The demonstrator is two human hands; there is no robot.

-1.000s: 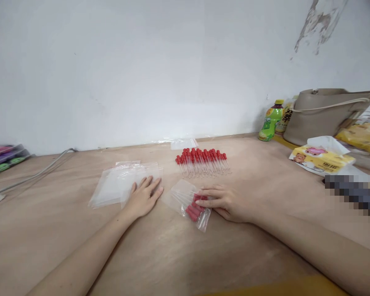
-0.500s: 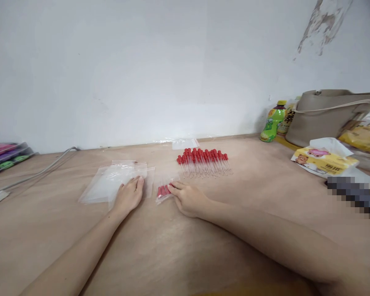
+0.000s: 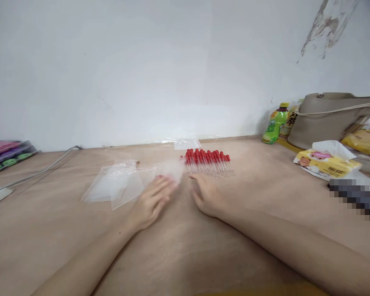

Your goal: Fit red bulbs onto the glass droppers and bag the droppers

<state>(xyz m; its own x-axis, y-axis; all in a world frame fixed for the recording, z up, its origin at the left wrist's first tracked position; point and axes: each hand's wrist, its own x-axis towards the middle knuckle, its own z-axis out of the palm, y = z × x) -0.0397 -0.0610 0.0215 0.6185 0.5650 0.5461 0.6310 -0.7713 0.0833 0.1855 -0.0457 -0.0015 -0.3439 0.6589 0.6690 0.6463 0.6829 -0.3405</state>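
My left hand (image 3: 152,201) is at the middle of the table, its fingertips closed on a clear bag (image 3: 172,167) smeared by motion. A trace of red shows by those fingertips. My right hand (image 3: 209,196) is open with nothing in it, thumb apart from the fingers, just below the near ends of the red-topped droppers (image 3: 208,161). These thin clear-stemmed droppers lie side by side in a row. Left of my left hand, flat clear plastic bags (image 3: 112,183) overlap in a loose pile.
Another flat clear bag (image 3: 186,144) lies near the wall. On the right are a green bottle (image 3: 275,125), a grey-brown handbag (image 3: 322,121), a yellow tissue pack (image 3: 329,162) and a pixelated dark object (image 3: 356,197). A grey cable (image 3: 54,162) and colourful packages (image 3: 9,156) are on the left.
My left hand has moved right, from the bag pile to the middle. My right hand has let go of the small bag with red tops and shifted right. The view has shifted slightly.
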